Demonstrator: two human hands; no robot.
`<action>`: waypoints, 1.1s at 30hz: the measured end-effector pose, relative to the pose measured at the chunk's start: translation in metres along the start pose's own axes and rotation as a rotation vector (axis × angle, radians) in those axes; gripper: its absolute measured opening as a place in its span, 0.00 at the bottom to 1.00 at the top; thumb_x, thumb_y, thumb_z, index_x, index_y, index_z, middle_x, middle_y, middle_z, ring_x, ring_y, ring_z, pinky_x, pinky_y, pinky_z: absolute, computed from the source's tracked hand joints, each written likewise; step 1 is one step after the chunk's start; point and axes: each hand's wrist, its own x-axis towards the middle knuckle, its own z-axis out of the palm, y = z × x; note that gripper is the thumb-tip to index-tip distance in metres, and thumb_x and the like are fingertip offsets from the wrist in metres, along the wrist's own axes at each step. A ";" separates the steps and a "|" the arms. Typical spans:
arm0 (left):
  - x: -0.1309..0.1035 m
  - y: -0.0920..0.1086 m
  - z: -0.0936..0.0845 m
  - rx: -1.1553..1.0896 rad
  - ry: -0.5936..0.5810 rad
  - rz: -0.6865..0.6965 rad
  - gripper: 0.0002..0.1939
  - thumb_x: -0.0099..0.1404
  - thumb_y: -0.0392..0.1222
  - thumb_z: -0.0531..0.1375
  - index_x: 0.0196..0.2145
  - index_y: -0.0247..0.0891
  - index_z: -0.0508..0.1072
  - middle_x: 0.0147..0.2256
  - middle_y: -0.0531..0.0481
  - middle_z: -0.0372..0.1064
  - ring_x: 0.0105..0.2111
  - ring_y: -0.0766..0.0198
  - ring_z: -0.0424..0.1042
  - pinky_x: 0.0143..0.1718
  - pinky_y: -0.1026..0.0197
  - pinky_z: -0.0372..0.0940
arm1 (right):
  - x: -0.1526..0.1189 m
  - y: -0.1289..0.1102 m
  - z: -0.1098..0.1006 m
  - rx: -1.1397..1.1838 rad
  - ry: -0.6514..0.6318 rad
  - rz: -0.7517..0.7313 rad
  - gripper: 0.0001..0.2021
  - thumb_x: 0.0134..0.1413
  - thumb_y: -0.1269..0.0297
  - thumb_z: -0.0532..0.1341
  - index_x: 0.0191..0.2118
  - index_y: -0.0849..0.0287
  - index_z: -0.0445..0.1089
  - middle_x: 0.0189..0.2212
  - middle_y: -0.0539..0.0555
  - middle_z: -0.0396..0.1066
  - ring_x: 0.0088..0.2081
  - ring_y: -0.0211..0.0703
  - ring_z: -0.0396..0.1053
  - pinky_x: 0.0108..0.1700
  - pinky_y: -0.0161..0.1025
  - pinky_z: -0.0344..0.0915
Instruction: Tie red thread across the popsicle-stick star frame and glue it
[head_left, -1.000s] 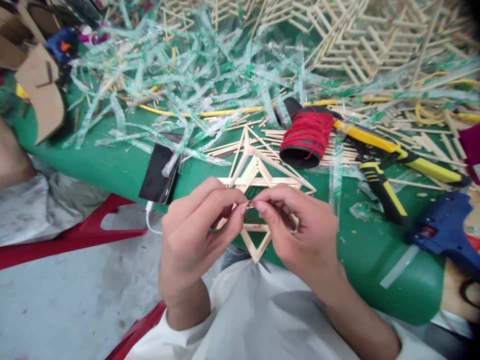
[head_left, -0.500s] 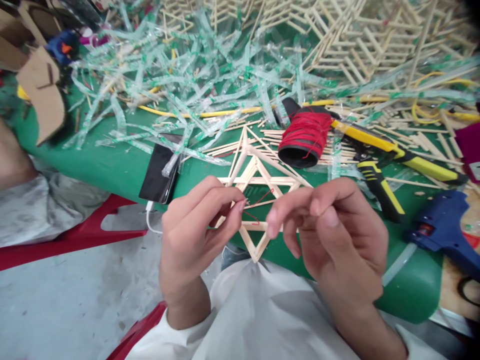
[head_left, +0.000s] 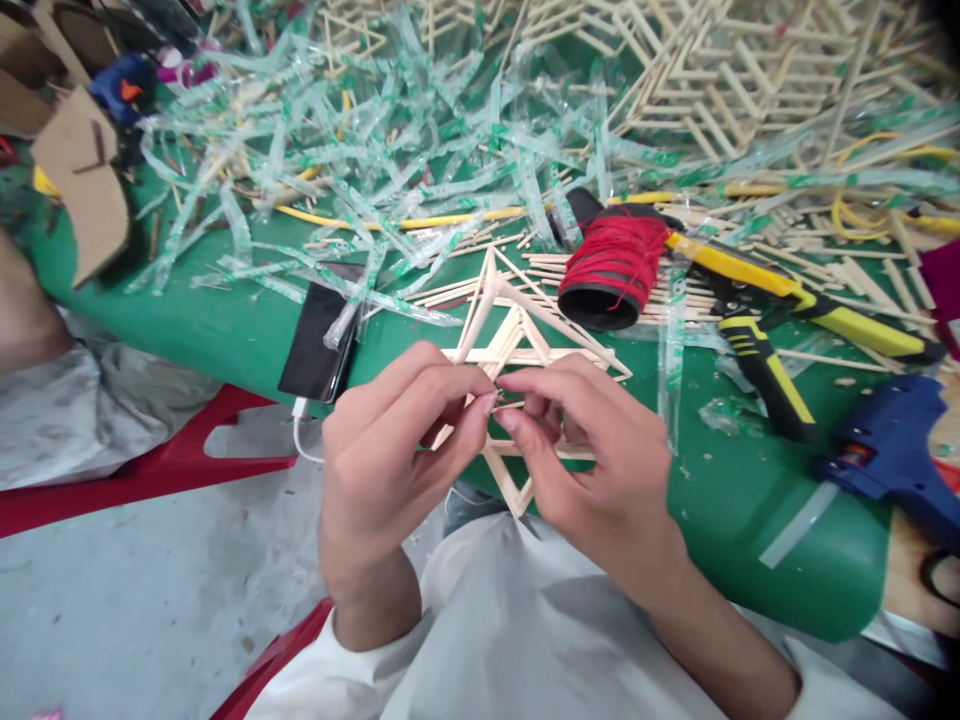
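Note:
My left hand (head_left: 412, 440) is closed in a pinch, thumb against forefinger. A tiny dark piece (head_left: 499, 397) shows at its fingertips; red thread trailed from there half a second ago but is hard to see now. My right hand (head_left: 592, 440) meets it from the right, fingers curled, forefinger and thumb tips close around the same tiny piece. What those fingers grip is too small to make out. Under both hands lies a star-shaped frame of pale wooden sticks (head_left: 551, 355), partly covered by my hands, its lower point (head_left: 517, 498) reaching the table edge near my shirt.
Beyond the frame lie a spool of red thread (head_left: 615, 262), yellow-black pliers (head_left: 765, 370) and a phone (head_left: 319, 345) on a white cable. A blue glue gun (head_left: 892, 435) rests at right. Clear tape strips (head_left: 420, 130) and stick structures (head_left: 735, 80) cover the back. Someone's leg (head_left: 97, 410) is at left.
My right hand has moved left, its fingertips now meeting those of my left hand. The red thread between the hands no longer shows clearly. My left hand has stayed nearly still.

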 end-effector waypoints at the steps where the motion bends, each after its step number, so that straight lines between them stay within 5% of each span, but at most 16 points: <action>1: 0.000 0.000 0.000 -0.002 0.000 -0.002 0.09 0.66 0.27 0.62 0.36 0.40 0.73 0.28 0.56 0.67 0.23 0.73 0.61 0.23 0.66 0.59 | 0.002 0.000 0.001 -0.001 0.017 -0.010 0.08 0.61 0.75 0.62 0.43 0.56 0.72 0.33 0.50 0.72 0.33 0.36 0.68 0.32 0.36 0.66; 16: 0.000 -0.001 -0.001 -0.008 0.009 0.009 0.08 0.64 0.26 0.64 0.36 0.37 0.74 0.29 0.56 0.68 0.25 0.74 0.63 0.25 0.68 0.60 | 0.006 0.001 0.005 -0.031 0.062 -0.109 0.07 0.61 0.79 0.60 0.38 0.61 0.72 0.31 0.51 0.70 0.33 0.34 0.67 0.35 0.35 0.67; 33: -0.002 0.001 -0.002 -0.015 0.011 0.015 0.10 0.64 0.25 0.64 0.37 0.38 0.73 0.29 0.55 0.69 0.26 0.73 0.63 0.24 0.67 0.61 | 0.006 0.000 0.005 0.011 0.029 -0.055 0.06 0.59 0.78 0.62 0.38 0.60 0.71 0.30 0.49 0.69 0.31 0.33 0.66 0.30 0.34 0.63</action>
